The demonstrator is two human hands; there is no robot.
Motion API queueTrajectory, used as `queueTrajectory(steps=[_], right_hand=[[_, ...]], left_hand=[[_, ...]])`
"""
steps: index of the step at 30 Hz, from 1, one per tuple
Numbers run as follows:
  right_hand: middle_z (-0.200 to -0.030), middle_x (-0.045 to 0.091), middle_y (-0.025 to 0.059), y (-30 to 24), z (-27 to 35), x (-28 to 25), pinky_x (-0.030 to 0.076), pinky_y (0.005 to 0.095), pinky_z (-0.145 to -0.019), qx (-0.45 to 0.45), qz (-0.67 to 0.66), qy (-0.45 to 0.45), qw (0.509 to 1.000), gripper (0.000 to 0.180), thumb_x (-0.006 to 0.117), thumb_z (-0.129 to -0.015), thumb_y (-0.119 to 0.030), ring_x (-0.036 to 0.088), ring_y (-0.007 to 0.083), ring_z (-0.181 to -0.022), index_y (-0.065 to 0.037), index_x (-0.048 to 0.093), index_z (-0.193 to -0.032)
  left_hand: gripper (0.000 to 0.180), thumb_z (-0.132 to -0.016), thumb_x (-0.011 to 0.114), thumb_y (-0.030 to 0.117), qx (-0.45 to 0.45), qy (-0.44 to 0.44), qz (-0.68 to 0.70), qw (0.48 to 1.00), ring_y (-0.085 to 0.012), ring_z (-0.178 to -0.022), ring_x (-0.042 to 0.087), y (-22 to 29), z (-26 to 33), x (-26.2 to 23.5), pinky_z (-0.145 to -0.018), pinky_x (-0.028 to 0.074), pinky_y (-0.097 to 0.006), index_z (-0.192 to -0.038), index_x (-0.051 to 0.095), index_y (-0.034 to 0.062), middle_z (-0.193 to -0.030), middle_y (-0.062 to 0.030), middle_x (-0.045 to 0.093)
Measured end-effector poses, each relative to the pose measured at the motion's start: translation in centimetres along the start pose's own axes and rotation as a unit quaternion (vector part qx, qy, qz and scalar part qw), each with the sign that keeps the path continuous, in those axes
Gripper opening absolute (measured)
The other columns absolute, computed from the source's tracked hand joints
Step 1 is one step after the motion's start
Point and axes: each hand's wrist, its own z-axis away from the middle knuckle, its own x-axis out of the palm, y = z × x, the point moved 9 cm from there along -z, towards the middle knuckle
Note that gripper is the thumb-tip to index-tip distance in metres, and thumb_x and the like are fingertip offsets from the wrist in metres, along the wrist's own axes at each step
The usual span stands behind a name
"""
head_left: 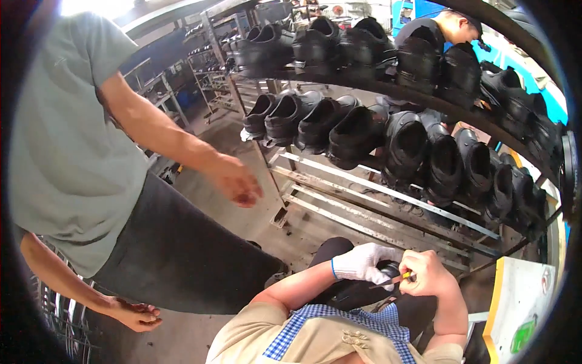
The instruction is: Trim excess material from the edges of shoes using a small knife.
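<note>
Gloved left hand (362,262) clamping black shoe (357,290) steady on lap, bare right hand (429,274) pinching yellow-handled knife (397,279) against it, shoe rack (388,200) just beyond.

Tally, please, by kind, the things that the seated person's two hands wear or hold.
White fabric glove, worn on the left hand: 1
Black leather shoe, held by the left hand: 1
Thin yellow-handled tool, pinched in the bare right hand: 1
Total: 3

A shoe factory floor: metal racks (376,182) of unfinished black shoes (357,130) (rows deep).
</note>
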Motion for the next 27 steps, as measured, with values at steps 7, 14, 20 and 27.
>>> queueTrajectory(steps=[7, 14, 20, 27], right_hand=[[-0.064, 0.054, 0.0079, 0.2, -0.2, 0.5, 0.045, 0.0322, -0.046, 0.015, -0.006, -0.013, 1.000, 0.018, 0.069, -0.055, -0.008, 0.057, 0.0241, -0.050, -0.006, 0.055, -0.067], [-0.064, 0.053, 0.0086, 0.1, -1.3, 0.7, 0.042, 0.0328, -0.046, 0.000, -0.011, 0.001, 1.000, 0.016, 0.064, -0.055, -0.006, 0.055, 0.0263, -0.050, -0.006, 0.054, -0.066], [-0.065, 0.053, 0.0087, 0.6, -1.2, 1.1, 0.041, 0.0315, -0.045, 0.019, -0.048, -0.001, 0.999, 0.016, 0.064, -0.057, -0.004, 0.054, 0.0237, -0.049, -0.005, 0.053, -0.069], [-0.067, 0.054, 0.0094, 1.2, 0.8, 0.7, 0.045, 0.0343, -0.048, 0.056, -0.059, -0.012, 0.997, 0.016, 0.066, -0.059, -0.008, 0.058, 0.0265, -0.053, -0.006, 0.053, -0.069]], left_hand=[[0.055, -0.066, 0.082, 0.033, -0.005, -0.009, 0.080, 0.997, -0.0179, -0.085, 0.064, 0.4, 0.4, 0.0, -0.076, 0.049, -0.031, -0.110, 0.067, 0.0050, -0.091, -0.0092, 0.068], [0.054, -0.065, 0.082, 0.034, -0.017, -0.007, 0.049, 0.999, -0.0187, -0.085, 0.065, 0.1, 0.8, -1.1, -0.077, 0.049, -0.031, -0.108, 0.067, 0.0044, -0.093, -0.0094, 0.068], [0.053, -0.068, 0.082, 0.029, -0.008, -0.011, 0.065, 0.998, -0.0145, -0.088, 0.064, -0.5, 1.0, -0.8, -0.080, 0.049, -0.030, -0.112, 0.066, 0.0031, -0.096, -0.0093, 0.069], [0.054, -0.066, 0.084, 0.026, 0.013, -0.002, 0.082, 0.997, -0.0159, -0.089, 0.064, 0.8, 0.8, 0.4, -0.083, 0.049, -0.030, -0.112, 0.066, 0.0045, -0.096, -0.0076, 0.069]])
